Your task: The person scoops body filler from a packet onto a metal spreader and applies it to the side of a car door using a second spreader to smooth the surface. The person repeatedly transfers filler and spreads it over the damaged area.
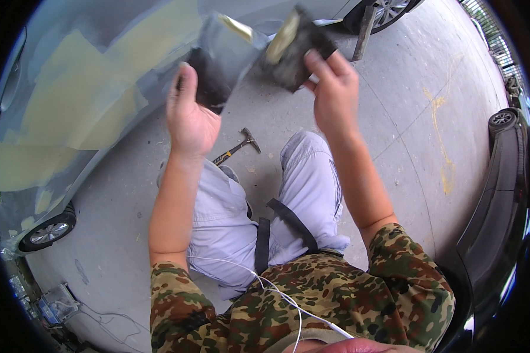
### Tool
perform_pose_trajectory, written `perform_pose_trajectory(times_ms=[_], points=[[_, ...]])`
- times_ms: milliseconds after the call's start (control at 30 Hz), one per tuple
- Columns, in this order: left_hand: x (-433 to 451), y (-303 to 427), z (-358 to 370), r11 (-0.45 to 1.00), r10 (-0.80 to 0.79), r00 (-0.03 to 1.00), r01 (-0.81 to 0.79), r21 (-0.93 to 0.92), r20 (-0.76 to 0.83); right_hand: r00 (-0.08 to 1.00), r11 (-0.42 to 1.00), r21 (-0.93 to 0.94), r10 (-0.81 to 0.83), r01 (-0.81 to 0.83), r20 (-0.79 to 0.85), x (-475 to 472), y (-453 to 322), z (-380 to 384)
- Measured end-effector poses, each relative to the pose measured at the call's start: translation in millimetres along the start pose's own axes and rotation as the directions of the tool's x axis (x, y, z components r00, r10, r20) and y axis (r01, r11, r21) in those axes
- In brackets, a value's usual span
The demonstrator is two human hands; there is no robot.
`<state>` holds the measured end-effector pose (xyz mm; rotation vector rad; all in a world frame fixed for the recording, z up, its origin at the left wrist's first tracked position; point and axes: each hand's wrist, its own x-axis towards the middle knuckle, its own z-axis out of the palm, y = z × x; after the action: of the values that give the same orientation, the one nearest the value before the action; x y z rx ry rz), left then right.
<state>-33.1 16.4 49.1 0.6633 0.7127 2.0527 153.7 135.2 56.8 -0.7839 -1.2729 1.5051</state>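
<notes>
My left hand (190,117) is closed around the lower edge of a flat plate (214,86), dark near the thumb and greyish farther out. A strip of pale yellow body filler (236,27) lies along its far end. In my right hand (335,90) is a black flat spreader (316,42), pinched at one corner. A smear of yellow filler (283,37) sits on its face. Both tools are motion-blurred, close together but apparently apart. They are raised beside a grey car's side panel (168,57), which bears broad pale yellow filler patches (79,79).
A hammer (238,145) lies on the concrete floor (406,110) near my foot. A plank (364,33) leans at the car's wheel (386,13). A dark car (490,189) stands on the right. A cabled box (57,304) sits at lower left. White earphone wires (287,296) hang across my chest.
</notes>
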Motion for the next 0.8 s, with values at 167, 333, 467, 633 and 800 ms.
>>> perform_pose_trajectory(times_ms=[167, 333, 467, 633, 800], points=[[-9, -19, 1, 0.974, -0.198, 0.976, 0.206, -0.091, 0.09, 0.974, 0.963, 0.221, -0.184, 0.153, 0.13, 4, -22, -1], [-17, -21, -8, 0.982, -0.188, 0.981, 0.189, -0.012, 0.039, 0.797, 0.626, -0.506, -0.37, 0.594, 0.478, -5, -14, -17], [-17, -28, -8, 0.99, -0.115, 0.993, 0.116, 0.084, -0.016, 0.696, 0.329, -0.659, -0.578, 0.677, 0.426, 2, -9, -26], [-16, -35, 1, 0.941, 0.008, 0.997, 0.02, 0.336, -0.081, 0.625, 0.277, -0.626, -0.642, 0.729, 0.444, -2, -5, 0], [-7, -32, 8, 0.838, 0.171, 0.983, -0.107, 0.536, -0.072, 0.758, 0.604, -0.458, -0.534, 0.652, 0.374, -13, 14, 28]])
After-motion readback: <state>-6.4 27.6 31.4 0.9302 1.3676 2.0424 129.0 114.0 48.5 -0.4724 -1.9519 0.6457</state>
